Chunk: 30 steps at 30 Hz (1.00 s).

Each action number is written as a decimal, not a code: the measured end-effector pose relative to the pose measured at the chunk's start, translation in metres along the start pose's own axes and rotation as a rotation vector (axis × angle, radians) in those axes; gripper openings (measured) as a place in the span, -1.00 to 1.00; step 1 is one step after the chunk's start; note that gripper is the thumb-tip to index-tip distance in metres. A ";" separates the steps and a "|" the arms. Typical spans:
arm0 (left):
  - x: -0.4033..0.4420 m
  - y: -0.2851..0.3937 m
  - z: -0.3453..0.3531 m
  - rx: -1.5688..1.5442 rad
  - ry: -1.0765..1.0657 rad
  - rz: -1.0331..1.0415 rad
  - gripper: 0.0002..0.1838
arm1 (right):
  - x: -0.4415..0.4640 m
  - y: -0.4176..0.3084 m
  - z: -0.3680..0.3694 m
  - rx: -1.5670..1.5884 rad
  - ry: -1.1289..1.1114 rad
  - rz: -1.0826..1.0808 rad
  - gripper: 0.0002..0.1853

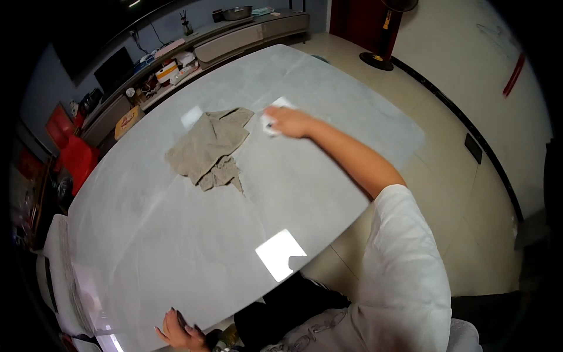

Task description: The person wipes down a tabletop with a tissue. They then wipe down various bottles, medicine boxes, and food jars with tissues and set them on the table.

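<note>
My right hand (288,122) is stretched out over the far part of the grey marbled table (176,246). Its fingers press on a small white piece (270,127) that looks like a tissue or wipe; the blur hides its exact kind. Just left of that hand, a crumpled grey-brown cloth (211,146) lies on the tabletop, partly folded over itself. At the near edge of the table rests my left hand (179,333), fingers spread and holding nothing.
Bright reflections (280,255) show on the glossy top. Beyond the table runs a low cabinet (231,44) with a metal bowl (237,13) and clutter. A red chair (79,158) stands at left, a black fan (378,60) at the far right. Pale seats flank the near side.
</note>
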State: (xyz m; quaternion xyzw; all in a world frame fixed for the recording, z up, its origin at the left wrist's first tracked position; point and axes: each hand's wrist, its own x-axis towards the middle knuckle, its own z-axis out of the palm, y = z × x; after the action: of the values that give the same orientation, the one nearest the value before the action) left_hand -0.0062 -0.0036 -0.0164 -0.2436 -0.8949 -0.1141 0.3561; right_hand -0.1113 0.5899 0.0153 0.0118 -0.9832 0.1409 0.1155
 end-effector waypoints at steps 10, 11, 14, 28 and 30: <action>0.002 0.003 -0.003 -0.103 0.080 -0.013 -0.62 | -0.162 -0.187 -0.003 0.017 -0.202 -0.452 -0.40; 0.003 0.004 -0.003 -0.110 0.092 -0.010 -0.62 | -0.171 -0.198 -0.009 0.037 -0.223 -0.407 -0.41; 0.004 0.003 0.000 -0.121 0.103 -0.004 -0.63 | -0.184 -0.214 -0.013 0.078 -0.268 -0.286 -0.42; 0.010 0.005 -0.013 -0.165 0.068 0.023 -0.71 | -0.141 -0.317 0.053 0.016 0.003 -0.157 -0.43; 0.009 0.005 -0.014 -0.171 0.057 0.023 -0.71 | -0.128 -0.355 0.062 0.012 -0.010 -0.182 -0.43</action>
State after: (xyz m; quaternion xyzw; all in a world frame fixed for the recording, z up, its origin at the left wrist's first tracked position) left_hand -0.0011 -0.0010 -0.0002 -0.2799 -0.8685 -0.1929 0.3607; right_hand 0.0190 0.2302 0.0254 0.1025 -0.9778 0.1355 0.1229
